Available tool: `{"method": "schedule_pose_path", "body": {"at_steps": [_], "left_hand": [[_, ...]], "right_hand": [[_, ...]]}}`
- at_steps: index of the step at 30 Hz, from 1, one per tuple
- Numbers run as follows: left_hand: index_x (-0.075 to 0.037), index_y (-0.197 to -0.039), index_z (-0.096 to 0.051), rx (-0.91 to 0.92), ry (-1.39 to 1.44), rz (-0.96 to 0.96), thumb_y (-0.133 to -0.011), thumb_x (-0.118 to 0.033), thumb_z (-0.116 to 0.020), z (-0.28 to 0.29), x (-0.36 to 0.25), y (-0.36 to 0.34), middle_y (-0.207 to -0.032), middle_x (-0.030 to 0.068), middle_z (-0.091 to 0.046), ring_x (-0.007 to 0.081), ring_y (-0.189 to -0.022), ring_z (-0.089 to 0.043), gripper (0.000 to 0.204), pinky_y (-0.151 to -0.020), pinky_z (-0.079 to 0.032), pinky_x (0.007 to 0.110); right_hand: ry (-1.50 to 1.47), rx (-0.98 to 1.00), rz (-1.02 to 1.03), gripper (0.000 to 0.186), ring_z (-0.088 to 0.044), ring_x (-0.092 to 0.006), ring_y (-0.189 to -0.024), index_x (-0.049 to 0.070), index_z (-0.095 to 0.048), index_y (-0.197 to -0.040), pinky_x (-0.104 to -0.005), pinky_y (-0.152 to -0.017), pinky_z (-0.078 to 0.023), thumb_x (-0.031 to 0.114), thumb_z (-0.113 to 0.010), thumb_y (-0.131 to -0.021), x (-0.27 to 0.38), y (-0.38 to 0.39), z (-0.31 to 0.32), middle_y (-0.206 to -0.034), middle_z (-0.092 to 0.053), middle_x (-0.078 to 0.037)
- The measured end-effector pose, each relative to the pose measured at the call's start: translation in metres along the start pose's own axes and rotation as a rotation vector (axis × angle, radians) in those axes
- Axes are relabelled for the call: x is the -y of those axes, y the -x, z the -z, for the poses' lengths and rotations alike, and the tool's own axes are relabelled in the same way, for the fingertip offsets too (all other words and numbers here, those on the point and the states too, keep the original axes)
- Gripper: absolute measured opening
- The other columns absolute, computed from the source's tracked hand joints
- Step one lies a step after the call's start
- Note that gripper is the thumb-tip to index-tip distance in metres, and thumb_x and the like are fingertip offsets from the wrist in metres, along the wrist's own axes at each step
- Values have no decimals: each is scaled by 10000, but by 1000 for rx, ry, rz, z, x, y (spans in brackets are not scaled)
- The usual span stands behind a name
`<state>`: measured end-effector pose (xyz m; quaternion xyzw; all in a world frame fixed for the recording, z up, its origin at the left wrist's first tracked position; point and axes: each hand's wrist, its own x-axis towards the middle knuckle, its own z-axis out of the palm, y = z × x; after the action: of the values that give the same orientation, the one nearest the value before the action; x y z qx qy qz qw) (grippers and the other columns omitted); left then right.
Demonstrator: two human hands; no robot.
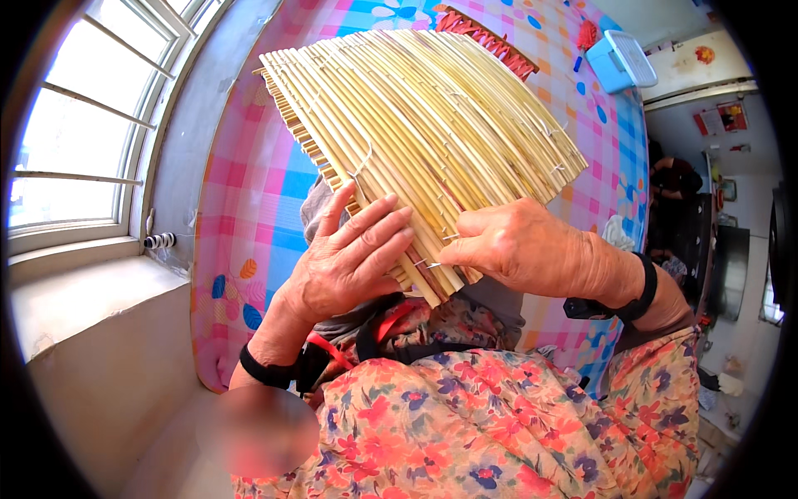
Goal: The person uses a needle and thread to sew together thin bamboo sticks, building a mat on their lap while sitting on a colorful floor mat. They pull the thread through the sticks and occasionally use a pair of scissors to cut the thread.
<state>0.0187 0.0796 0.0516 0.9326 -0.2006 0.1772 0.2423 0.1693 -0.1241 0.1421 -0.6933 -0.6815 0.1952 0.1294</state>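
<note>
A mat of pale yellow stalks (416,125), laid side by side and stitched with thin white string, lies tilted across my lap. My left hand (353,249) rests on its near left corner, fingers stretched out and apart over the stalks. At the mat's near edge, my right hand (507,245) is closed in a pinch of thumb and forefinger. Short white string (433,264) shows between the stalks just by those fingertips. What lies inside the pinch is mostly hidden, but it looks like that string. A loose string end (362,162) curls up above my left hand.
Beneath the mat spreads a colourful checked cover (237,191). Beyond it lie a reddish slatted object (490,41) and a blue lidded box (619,62). A barred window (91,125) with a sill (91,299) is at left. Another person (675,179) is at far right.
</note>
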Motion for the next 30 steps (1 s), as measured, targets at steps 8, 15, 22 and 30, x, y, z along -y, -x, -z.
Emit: {"method": "schedule_pose_path", "body": {"at_steps": [8, 15, 22, 30], "left_hand": [[-65, -1231, -575, 8, -4, -1, -799, -360, -673, 0, 1, 0, -1341, 80, -546, 263, -1300, -471, 532, -1140, -231, 546], [-48, -1229, -573, 7, -41, -16, -840, -376, -624, -2, 0, 0, -1326, 88, -553, 270, -1294, -475, 511, -1136, -239, 552], [-32, -1208, -580, -23, -51, -47, -837, -381, -624, -4, 0, -1, -1309, 109, -560, 274, -1280, -489, 511, -1126, -259, 558], [-48, -1189, -586, -37, -96, -76, -852, -351, -631, -5, -1, -4, -1296, 105, -580, 284, -1253, -520, 456, -1100, -311, 547]], "right_hand": [[10, -30, 27, 237, -624, -264, -721, 120, -664, -987, -352, -604, -510, 84, -613, -759, -2, 0, -1, -771, -544, -66], [81, 26, 24, 86, -650, -262, -769, 71, -633, -835, -369, -610, -534, 106, -595, -767, 7, -5, 11, -773, -582, -86], [285, 145, 97, 66, -632, -238, -742, 51, -595, -781, -349, -611, -529, 107, -585, -748, 22, -18, 20, -761, -563, -85], [356, 326, 122, 76, -630, -234, -752, 44, -591, -798, -336, -632, -529, 109, -578, -760, 31, -33, 28, -788, -576, -88]]}}
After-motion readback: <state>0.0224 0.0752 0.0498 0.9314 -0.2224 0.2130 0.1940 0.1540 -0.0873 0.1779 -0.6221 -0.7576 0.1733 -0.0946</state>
